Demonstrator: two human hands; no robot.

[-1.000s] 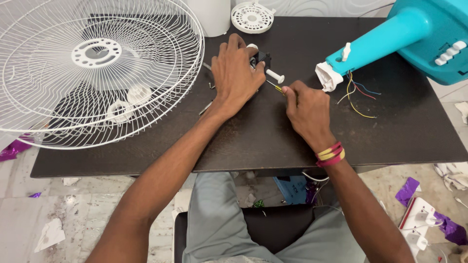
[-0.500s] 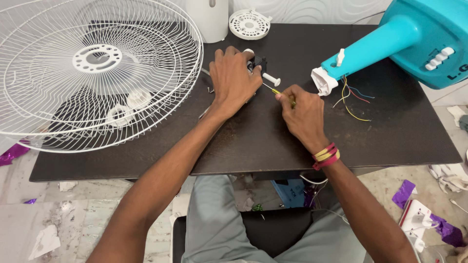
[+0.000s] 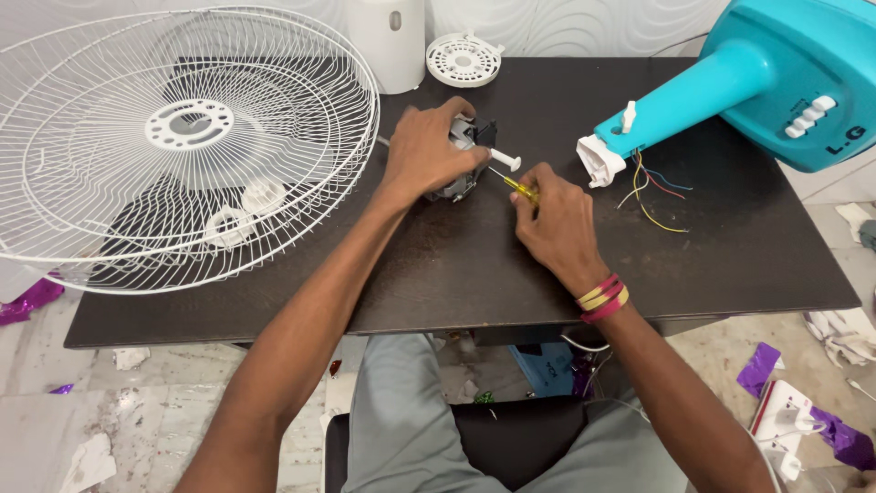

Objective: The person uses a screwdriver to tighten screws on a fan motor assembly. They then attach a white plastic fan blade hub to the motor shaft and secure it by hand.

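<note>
hands point(image 3: 493, 183) unmoved, left clamps motor point(image 3: 461, 164), right grips screwdriver point(image 3: 516, 187)

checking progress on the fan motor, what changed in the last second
Little changed. The left hand stays clamped over the small motor, and the right hand keeps the yellow-handled screwdriver at it. The white grille, teal fan body and loose wires lie as before.

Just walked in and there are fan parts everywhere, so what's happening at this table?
A person sits at a dark table. Their left hand covers a small fan motor, while the right hand works a yellow-handled screwdriver against it. A white wire guard lies to the left, a teal fan body with loose wires to the right.
</note>
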